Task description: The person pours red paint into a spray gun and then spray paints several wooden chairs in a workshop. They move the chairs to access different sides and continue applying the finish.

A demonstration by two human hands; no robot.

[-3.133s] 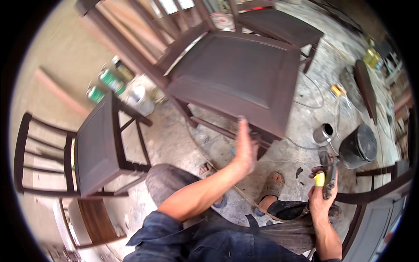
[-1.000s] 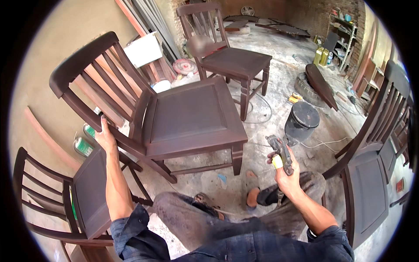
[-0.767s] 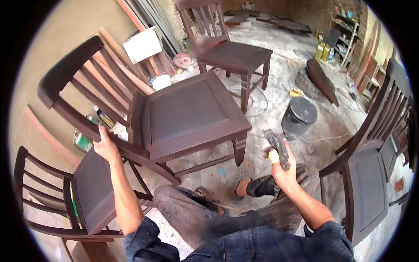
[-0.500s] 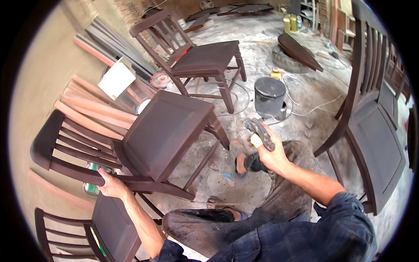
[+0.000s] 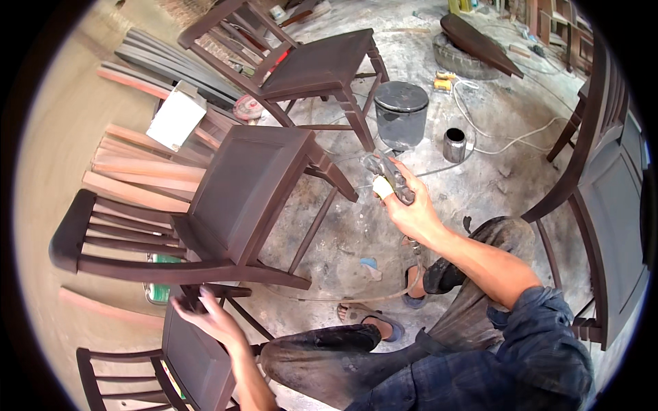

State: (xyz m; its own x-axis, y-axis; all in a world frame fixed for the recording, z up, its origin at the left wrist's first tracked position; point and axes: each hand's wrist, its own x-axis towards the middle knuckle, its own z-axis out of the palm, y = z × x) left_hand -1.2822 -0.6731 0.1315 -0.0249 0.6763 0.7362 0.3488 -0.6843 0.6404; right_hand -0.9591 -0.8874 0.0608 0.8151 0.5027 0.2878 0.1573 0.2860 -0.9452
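We're seeing a dark brown wooden chair with a panelled seat [image 5: 240, 192] standing tilted-looking in the middle left, slatted back toward the wall. Our right hand [image 5: 415, 216] is gripping a dark grey metal gun-shaped tool [image 5: 374, 164], fingers wrapped, right of that chair's front leg. Our left hand [image 5: 216, 318] is hanging empty, fingers spread, blurring, just below the chair's back; we can't tell if it's touching anything.

A second dark brown slatted chair [image 5: 195, 349] is crowding the space under the left hand. A third dark brown chair [image 5: 319, 65] is standing behind the first, a fourth [image 5: 617, 212] is hemming in the far right. A black lidded bucket [image 5: 402, 123] and an open silver cylindrical can [image 5: 454, 146] are sitting beyond the tool. Pinkish wooden planks [image 5: 137, 171] and a white box [image 5: 177, 120] are lying by the wall.

The grey concrete floor [image 5: 336, 253] is showing pale, dusty patches; the beige plaster wall [image 5: 51, 233] is running along the left.
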